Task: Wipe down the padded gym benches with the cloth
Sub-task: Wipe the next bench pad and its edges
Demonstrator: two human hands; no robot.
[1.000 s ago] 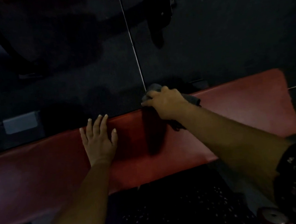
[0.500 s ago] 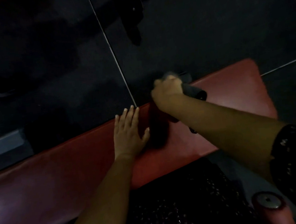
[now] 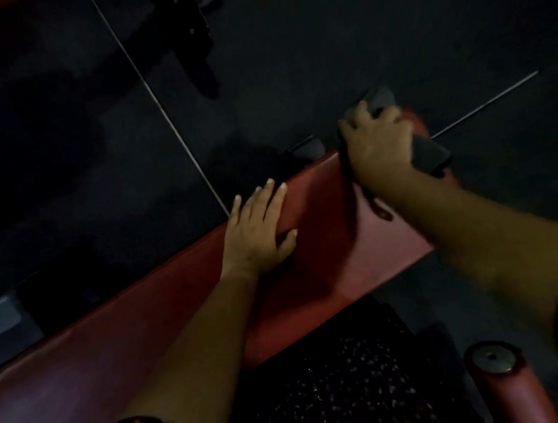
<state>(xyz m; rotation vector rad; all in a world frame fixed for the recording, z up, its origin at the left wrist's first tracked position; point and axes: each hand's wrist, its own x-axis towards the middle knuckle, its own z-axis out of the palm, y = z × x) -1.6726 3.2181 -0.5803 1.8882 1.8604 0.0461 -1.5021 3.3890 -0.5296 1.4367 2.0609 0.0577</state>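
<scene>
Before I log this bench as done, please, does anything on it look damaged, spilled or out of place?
Nothing stands out. The red padded bench shows no tear or spill in this dim light. The left hand lies flat on it; the right hand grips the dark grey cloth at its end.

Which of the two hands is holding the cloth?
The right hand, gripping the dark cloth at the end of the red bench. The left hand holds nothing; it lies flat with straight fingers on it.
</scene>
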